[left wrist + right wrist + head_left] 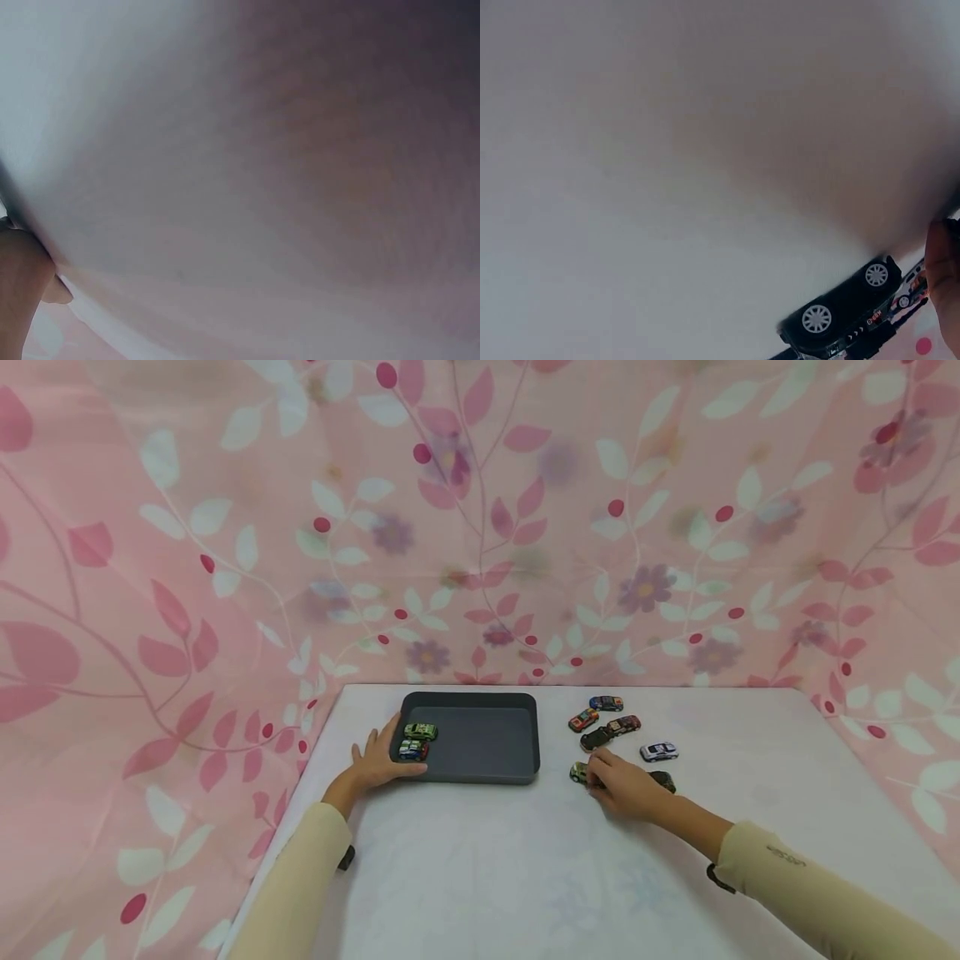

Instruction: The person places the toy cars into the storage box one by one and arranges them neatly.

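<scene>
A dark grey baking tray [487, 743] lies on the table, with a green toy car [421, 732] and a blue, white and red toy car [413, 750] at its left end. My left hand [381, 762] rests at the tray's left front corner, fingers spread and thumb straight along the front rim. To the right of the tray, my right hand [618, 785] pinches a green camouflage toy car [577, 772] at table height; the fingers hide part of it. Behind that hand's wrist sits a dark toy vehicle [663, 781], and the right wrist view shows a black toy vehicle [844, 311] with pale wheels.
Beyond the right hand lie a blue toy car [606, 703], an orange toy car [583, 720], a dark red toy car [624, 725] and a black toy vehicle [597, 739]. A white toy car [659, 752] stands farther right. Floral cloth [480, 527] hangs behind the white table [495, 868].
</scene>
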The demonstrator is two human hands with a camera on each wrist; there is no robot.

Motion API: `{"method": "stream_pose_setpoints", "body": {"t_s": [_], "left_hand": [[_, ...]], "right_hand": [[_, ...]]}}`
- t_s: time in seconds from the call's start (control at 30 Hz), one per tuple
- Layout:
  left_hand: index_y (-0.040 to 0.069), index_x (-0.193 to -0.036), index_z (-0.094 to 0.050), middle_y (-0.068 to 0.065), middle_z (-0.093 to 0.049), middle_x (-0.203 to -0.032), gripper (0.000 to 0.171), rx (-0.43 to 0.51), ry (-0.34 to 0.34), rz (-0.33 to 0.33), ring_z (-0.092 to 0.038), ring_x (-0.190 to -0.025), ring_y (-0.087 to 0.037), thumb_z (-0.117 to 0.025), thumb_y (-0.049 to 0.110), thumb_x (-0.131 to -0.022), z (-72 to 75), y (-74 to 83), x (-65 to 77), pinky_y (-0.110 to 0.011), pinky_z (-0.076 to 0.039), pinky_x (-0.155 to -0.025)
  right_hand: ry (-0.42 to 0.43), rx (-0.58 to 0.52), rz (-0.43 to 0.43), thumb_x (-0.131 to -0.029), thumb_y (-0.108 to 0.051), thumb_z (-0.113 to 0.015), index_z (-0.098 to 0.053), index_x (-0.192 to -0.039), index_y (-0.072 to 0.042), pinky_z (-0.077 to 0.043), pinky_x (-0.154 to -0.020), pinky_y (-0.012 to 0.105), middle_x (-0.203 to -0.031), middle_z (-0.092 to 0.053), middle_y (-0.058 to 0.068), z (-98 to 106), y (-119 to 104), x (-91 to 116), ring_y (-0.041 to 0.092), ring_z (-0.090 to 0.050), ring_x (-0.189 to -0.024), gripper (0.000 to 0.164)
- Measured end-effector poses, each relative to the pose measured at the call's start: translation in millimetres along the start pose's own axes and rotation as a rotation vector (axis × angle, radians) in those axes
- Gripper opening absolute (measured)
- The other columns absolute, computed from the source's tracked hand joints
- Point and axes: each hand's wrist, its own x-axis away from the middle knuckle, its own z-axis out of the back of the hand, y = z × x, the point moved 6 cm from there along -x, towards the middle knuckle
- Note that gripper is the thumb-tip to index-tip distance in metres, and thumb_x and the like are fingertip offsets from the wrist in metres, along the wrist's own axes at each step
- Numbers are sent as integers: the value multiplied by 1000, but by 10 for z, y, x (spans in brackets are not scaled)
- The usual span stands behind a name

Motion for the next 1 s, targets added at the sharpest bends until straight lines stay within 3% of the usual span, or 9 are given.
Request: {"method": "stream_pose_setpoints", "body": {"t_s": [0.2,0.37,0.6,0.77,0.9,1.0], "left_hand": [[27,-160,2,-17,-6,-166,127,3,2,-3,4,-151,-46,-73,74,-68,0,-9,-3,-71,15,-111],[28,-160,2,-15,-7,-167,128,8,-7,8,4,-152,-45,-74,72,-68,20,10,-1,-71,14,-112],[28,-160,1,-15,-8,-167,128,7,-17,17,3,-152,-44,-76,70,-68,-2,-28,5,-71,13,-112],[32,-160,4,-11,-7,-167,127,-1,-21,23,4,-153,-43,-75,70,-69,-51,-88,-35,-70,14,-112],[32,-160,4,-14,-6,-167,125,7,-8,9,6,-152,-45,-75,70,-70,-36,-90,-56,-71,16,-111],[31,-160,3,-16,-7,-166,127,5,1,-3,6,-151,-46,-72,75,-68,-14,-51,-26,-72,15,-110]], "right_hand": [[10,-110,-141,-84,-13,-78,-59,-119,0,-52,-85,43,-103,-64,5,-14,124,-36,18,-60,-93,42],[-12,-68,-171,-83,-23,-80,-68,-111,-1,-52,-85,43,-101,-64,6,-21,147,-78,19,-60,-93,38],[-29,-47,-182,-83,-26,-80,-69,-109,-2,-52,-87,46,-100,-64,8,-21,111,-144,24,-61,-93,37],[108,-8,-223,-84,-27,-78,-68,-116,-1,-54,-78,45,-101,-65,10,174,113,-276,23,-61,-89,42],[233,-14,-242,-84,-26,-79,-68,-115,-1,-54,-72,44,-101,-65,15,422,114,-529,25,-61,-85,41],[261,-27,-255,-86,-28,-77,-68,-115,-2,-53,-70,42,-101,-63,16,499,78,-758,25,-59,-83,41]]}}
